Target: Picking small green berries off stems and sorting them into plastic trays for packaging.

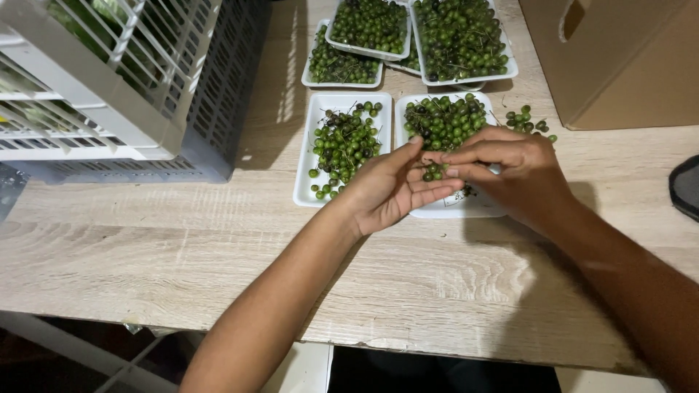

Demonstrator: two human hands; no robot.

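Observation:
My left hand (389, 191) lies palm up over the near edge of a white foam tray (477, 207), cradling a small cluster of green berries (433, 172). My right hand (513, 171) comes in from the right, its fingertips pinching at that same cluster. The tray under both hands carries a heap of green berries (444, 120) on thin stems at its far end. To the left stands a second white tray (304, 178), thinly covered with green and a few dark berries (342, 145).
Three fuller berry trays (513, 69) are stacked at the far edge of the wooden table (437, 291). Loose berries (528, 122) lie beside a cardboard box (619, 65). Grey plastic crates (145, 94) fill the left. A dark object (686, 188) sits at the right edge.

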